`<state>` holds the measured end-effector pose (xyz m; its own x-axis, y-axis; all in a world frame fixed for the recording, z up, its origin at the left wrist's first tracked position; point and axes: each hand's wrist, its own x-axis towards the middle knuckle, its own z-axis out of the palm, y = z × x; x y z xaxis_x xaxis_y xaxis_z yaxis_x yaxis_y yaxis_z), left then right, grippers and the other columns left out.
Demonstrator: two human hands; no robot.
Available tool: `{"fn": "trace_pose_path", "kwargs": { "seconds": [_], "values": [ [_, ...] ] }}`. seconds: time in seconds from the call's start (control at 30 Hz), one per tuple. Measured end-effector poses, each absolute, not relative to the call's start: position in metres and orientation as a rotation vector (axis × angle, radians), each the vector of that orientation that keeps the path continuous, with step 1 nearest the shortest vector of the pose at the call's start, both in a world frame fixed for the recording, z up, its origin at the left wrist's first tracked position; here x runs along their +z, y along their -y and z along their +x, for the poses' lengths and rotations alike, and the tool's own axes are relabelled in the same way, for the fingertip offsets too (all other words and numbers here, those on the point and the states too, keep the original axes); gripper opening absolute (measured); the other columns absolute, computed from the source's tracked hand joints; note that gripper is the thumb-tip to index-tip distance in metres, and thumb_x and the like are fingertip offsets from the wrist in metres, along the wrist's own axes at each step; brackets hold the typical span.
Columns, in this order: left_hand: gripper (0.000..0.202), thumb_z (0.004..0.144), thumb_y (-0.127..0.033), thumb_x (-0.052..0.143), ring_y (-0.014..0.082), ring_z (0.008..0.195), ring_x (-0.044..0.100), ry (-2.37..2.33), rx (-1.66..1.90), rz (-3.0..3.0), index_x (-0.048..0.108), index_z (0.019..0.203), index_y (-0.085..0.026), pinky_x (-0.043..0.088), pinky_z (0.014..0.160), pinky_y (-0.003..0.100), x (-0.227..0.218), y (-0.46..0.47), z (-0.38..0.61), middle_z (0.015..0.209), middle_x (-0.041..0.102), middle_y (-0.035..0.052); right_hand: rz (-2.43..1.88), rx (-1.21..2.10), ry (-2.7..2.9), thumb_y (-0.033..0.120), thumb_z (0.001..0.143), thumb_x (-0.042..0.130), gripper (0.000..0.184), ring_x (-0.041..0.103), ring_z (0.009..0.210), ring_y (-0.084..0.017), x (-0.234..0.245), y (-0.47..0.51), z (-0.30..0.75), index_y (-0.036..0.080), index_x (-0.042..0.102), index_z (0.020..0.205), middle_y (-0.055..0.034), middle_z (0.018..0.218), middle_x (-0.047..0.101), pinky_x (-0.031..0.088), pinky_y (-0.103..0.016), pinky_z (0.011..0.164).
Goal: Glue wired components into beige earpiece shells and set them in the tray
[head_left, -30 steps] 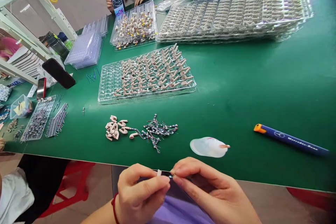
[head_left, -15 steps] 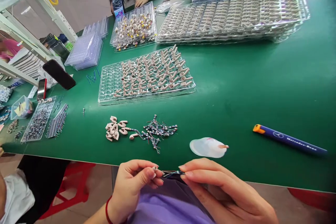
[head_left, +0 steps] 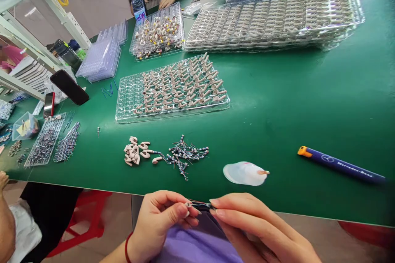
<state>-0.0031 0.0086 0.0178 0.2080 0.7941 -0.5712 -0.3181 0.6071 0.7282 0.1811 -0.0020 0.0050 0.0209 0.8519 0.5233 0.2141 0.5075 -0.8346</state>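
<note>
My left hand (head_left: 168, 215) is closed, thumb against fingers, on a small pale earbud shell (head_left: 188, 204), mostly hidden by the fingertips. Thin dark wires (head_left: 200, 206) stretch from it to my right hand (head_left: 253, 218), whose thumb and fingers pinch the end of a small wired circuit board. Both hands are over my lap at the table's front edge. Beyond them lie a heap of beige earbud shells (head_left: 132, 154) and a tangle of wired circuit boards (head_left: 187, 150). A translucent white scoop-like piece (head_left: 243, 173) lies near my right hand.
A clear tray (head_left: 129, 94) partly filled with shells stands mid-table. Behind it are a tray of mixed parts (head_left: 157, 35) and stacked full trays (head_left: 271, 20). A blue cutter (head_left: 342, 164) lies right, phones (head_left: 69, 86) left. Another person's hands (head_left: 166, 1) are across the table.
My hands have shifted slightly down, the left one also a little right, closer to the other. A second hand of the person opposite has come up, and a neighbour's hand shows at the left edge.
</note>
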Motion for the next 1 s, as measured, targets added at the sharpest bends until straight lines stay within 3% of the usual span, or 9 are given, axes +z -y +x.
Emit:
{"fn": "trace_pose_path", "kwargs": {
  "seconds": [0.23,1.0],
  "values": [
    [0.029,0.062,-0.034,0.087,0.0153,0.059,0.070,-1.088,0.811,0.487,0.074,0.076,-0.012,0.051,0.052,0.019,0.0168,-0.0088,-0.0006,0.071,0.077,0.0084,-0.929,0.583,1.566,-0.006,0.073,0.060,0.049,0.071,0.081,-0.019,0.0018,0.0031,0.1831,0.026,0.066,0.110,-0.0056,0.091,0.073,0.061,-0.028,0.066],
    [0.029,0.061,-0.036,0.087,0.0125,0.054,0.066,-1.112,0.842,0.547,0.073,0.072,-0.012,0.049,0.053,0.021,0.0175,-0.0084,-0.0020,0.064,0.074,0.0060,-0.910,0.659,1.593,-0.004,0.073,0.058,0.046,0.072,0.074,-0.020,0.0097,0.0003,0.1853,0.026,0.067,0.105,-0.0054,0.086,0.074,0.060,-0.027,0.063]
  ]
}}
